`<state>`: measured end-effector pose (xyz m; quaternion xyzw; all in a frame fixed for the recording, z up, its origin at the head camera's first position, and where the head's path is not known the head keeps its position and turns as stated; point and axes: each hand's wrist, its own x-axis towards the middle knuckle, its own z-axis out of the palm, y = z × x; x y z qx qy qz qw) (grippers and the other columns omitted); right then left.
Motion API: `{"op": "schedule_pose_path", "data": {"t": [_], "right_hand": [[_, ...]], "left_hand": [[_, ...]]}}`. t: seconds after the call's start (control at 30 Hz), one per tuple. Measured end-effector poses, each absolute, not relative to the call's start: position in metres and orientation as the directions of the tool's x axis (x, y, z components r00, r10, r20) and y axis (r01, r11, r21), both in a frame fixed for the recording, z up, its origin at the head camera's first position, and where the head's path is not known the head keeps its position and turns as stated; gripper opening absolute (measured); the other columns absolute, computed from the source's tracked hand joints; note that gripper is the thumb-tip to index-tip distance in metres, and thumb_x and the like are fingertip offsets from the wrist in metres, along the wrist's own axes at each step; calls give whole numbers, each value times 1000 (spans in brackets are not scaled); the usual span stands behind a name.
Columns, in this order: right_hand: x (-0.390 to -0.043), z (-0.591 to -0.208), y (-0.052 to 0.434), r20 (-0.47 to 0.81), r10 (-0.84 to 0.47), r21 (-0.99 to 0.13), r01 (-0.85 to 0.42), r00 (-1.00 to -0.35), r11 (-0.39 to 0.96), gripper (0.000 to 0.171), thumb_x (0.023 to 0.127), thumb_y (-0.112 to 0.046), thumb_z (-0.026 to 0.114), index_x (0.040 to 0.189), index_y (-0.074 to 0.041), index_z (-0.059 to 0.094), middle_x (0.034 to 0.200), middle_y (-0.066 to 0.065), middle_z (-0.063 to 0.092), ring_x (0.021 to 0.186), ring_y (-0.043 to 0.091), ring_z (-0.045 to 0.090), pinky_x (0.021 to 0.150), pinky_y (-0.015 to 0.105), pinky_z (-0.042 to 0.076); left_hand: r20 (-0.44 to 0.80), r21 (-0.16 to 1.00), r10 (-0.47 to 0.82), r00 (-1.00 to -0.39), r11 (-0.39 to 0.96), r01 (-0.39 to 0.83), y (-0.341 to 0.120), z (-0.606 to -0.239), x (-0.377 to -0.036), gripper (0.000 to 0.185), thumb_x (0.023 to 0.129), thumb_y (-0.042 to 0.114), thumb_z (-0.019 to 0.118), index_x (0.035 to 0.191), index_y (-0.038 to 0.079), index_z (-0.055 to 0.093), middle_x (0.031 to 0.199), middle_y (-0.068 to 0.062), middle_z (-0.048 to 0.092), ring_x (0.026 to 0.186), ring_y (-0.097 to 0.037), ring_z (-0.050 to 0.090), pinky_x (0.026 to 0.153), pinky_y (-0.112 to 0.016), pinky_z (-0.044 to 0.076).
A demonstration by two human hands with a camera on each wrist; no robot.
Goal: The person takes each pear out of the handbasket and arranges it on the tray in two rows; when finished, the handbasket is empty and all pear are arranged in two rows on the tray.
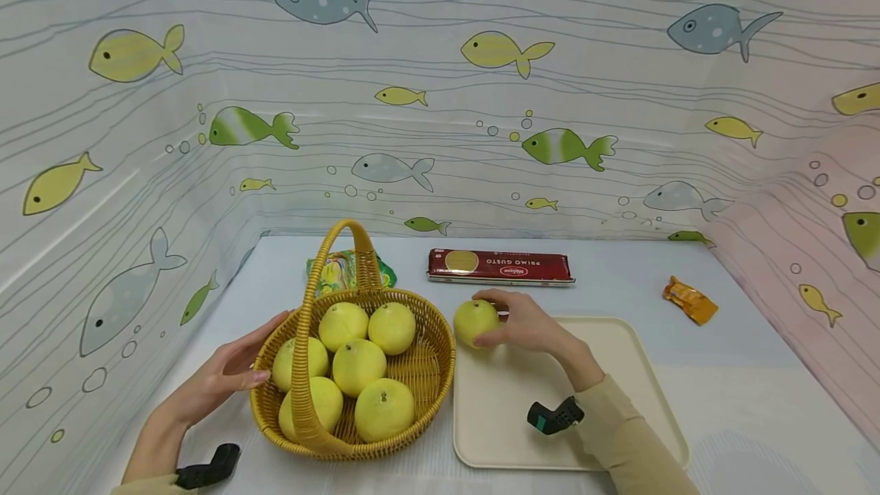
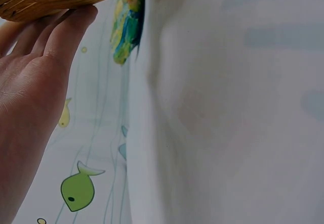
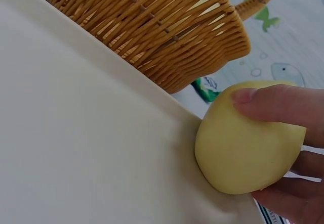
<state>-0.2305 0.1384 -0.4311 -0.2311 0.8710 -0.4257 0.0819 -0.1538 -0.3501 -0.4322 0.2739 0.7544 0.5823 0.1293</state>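
Note:
My right hand (image 1: 519, 323) grips a round yellow-green fruit (image 1: 476, 323) with a small stem, its thumb and fingers on opposite sides. In the right wrist view this smooth fruit (image 3: 248, 143) overlaps the corner of the cream tray (image 3: 91, 133). My left hand (image 1: 227, 373) touches the left side of a yellow wicker basket (image 1: 422, 361) with a tall arched handle. The left wrist view shows the left hand's fingers (image 2: 63, 37) extended against the woven wall. Several similar fruits (image 1: 359, 367) sit inside the basket, mostly toward its left and front.
Right of the basket, the cream tray (image 1: 522, 418) lies under my right forearm. Behind stands a dark red packet (image 1: 500, 266), and a green and yellow packet (image 1: 337, 270) lies behind the basket. A small orange packet (image 1: 690, 300) is at the far right. Fish-patterned walls (image 1: 440, 121) enclose the table.

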Motion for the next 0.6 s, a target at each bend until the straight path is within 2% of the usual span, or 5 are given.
{"op": "schedule_pose_path", "data": {"t": [0.47, 0.6], "right_hand": [[-233, -435, 139, 48, -478, -789, -327, -877, 520, 67, 71, -30, 90, 132, -16, 63, 123, 0, 67, 117, 25, 62, 98, 44, 50], [-233, -435, 139, 48, -479, -791, -326, -876, 517, 68, 71, -30, 90, 132, -16, 63, 123, 0, 67, 117, 25, 62, 98, 44, 50]], "left_hand": [[129, 951, 575, -808, 158, 264, -350, -433, -154, 74, 95, -9, 45, 160, 2, 11, 169, -1, 15, 147, 8, 20, 107, -9, 28], [127, 952, 572, -810, 160, 262, -350, -433, -153, 74, 95, -9, 45, 160, 2, 11, 169, -4, 13, 147, 8, 20, 107, -9, 28]]}}
